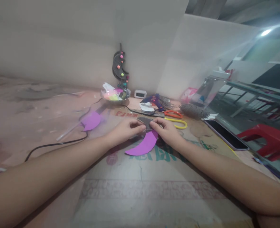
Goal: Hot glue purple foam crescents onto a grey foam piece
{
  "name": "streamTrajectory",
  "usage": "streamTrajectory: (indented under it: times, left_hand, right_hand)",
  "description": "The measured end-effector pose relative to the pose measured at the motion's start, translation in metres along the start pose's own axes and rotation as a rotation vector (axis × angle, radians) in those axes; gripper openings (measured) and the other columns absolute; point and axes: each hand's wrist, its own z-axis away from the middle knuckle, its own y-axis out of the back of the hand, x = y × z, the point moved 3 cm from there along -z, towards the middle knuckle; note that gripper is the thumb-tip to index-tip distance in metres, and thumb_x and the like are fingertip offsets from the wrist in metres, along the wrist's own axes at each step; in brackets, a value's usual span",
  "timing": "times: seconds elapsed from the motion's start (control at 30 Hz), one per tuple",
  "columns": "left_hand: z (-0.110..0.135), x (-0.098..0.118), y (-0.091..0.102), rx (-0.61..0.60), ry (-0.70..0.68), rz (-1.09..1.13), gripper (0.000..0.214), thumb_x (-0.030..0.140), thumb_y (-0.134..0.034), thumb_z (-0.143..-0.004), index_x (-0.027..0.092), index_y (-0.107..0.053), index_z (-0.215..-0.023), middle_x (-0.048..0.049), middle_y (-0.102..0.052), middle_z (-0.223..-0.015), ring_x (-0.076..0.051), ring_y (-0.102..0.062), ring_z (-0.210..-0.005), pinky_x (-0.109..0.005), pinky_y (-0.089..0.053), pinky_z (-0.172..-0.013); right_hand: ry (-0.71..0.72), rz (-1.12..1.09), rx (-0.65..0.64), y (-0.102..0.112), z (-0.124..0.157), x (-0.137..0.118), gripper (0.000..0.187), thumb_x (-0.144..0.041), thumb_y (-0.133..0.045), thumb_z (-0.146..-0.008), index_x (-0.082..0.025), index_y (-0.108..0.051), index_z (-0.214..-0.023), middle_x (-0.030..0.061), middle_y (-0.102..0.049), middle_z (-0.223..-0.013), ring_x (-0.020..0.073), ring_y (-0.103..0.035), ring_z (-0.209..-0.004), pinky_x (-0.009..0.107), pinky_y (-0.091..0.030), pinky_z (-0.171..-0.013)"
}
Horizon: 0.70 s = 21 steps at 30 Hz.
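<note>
A purple crescent-shaped foam piece (143,145) lies on the cardboard sheet (142,177) in the middle of the table. A dark grey piece (146,122) sits at its upper tip. My left hand (125,129) pinches this grey piece from the left with closed fingers. My right hand (166,130) pinches it from the right, fingers also closed. Both hands rest on the crescent's top end.
A second purple foam shape (92,121) lies to the left beside a black cable (59,144). Behind are a bowl of coloured bits (115,95), a dark crescent ornament with pom-poms (119,68), a glue gun (154,100), orange scissors (173,114), yellow scissors (178,123), twine roll (193,110), phone (226,135).
</note>
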Motion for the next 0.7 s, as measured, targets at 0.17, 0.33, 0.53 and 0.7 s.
streamTrajectory:
  times: [0.17,0.33,0.53,0.7]
  left_hand:
    - [0.0001,0.0022,0.0007,0.013,0.006,-0.038,0.026,0.041,-0.059,-0.081,0.016,-0.066,-0.079,-0.0047,-0.07,-0.075,-0.016,-0.063,-0.07,-0.025,-0.047,-0.064]
    - [0.0001,0.0019,0.0016,0.035,0.03,-0.085,0.025,0.038,-0.058,-0.081,0.015,-0.067,-0.079,-0.0045,-0.07,-0.076,-0.016,-0.062,-0.07,-0.025,-0.045,-0.063]
    - [0.0006,-0.0009,0.0012,0.063,0.034,-0.061,0.025,0.038,-0.055,-0.082,0.015,-0.065,-0.08,-0.0038,-0.067,-0.074,-0.015,-0.06,-0.068,-0.025,-0.045,-0.063]
    - [-0.0036,-0.0072,0.0025,0.095,0.012,0.018,0.019,0.031,-0.054,-0.082,0.015,-0.063,-0.081,-0.001,-0.062,-0.07,-0.012,-0.056,-0.064,-0.024,-0.044,-0.062]
  right_hand:
    - [0.062,0.064,0.0,0.0003,-0.0001,-0.0036,0.028,-0.043,-0.053,-0.085,-0.019,-0.057,-0.072,-0.001,-0.057,-0.066,0.0143,-0.053,-0.065,0.025,-0.039,-0.063]
    - [0.085,0.106,-0.004,0.0002,-0.0002,-0.003,0.028,-0.043,-0.053,-0.085,-0.019,-0.056,-0.071,-0.0015,-0.056,-0.068,0.0144,-0.052,-0.068,0.026,-0.038,-0.065]
    - [0.008,0.071,0.0,-0.0002,0.0003,0.0007,0.029,-0.046,-0.053,-0.085,-0.019,-0.057,-0.074,-0.0018,-0.056,-0.066,0.0146,-0.052,-0.066,0.026,-0.038,-0.064]
    - [-0.006,0.055,0.003,-0.001,-0.0003,0.0001,0.03,-0.047,-0.052,-0.085,-0.02,-0.056,-0.073,-0.0025,-0.054,-0.062,0.0138,-0.051,-0.06,0.025,-0.038,-0.06]
